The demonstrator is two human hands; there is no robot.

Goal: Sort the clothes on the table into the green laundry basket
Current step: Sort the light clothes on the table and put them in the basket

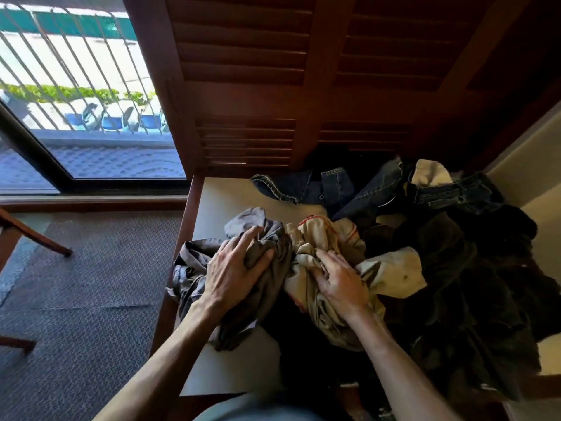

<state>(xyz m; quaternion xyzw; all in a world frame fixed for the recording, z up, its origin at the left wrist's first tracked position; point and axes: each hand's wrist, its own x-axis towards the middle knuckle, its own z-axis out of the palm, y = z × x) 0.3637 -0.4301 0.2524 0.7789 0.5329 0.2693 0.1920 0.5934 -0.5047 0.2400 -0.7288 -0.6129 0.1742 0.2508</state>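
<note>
Here your left hand (235, 273) grips grey garment (261, 235) overhanging surface (218, 196) left edge; right hand (340, 282), fingers curled, grips beige garment (321, 235). Bare surface far-left; jeans (328, 186), dark clothes pile (455, 268) crowd right. Shutters (273, 86) behind.

both forearms are bare from the bottom edge of the view up to the wrists, with no sleeves, watch or bracelet on them. the left hand (233, 278) and right hand (340, 284) wear no gloves and no rings. veins and tendons stand out along the backs of both hands and forearms.
</note>
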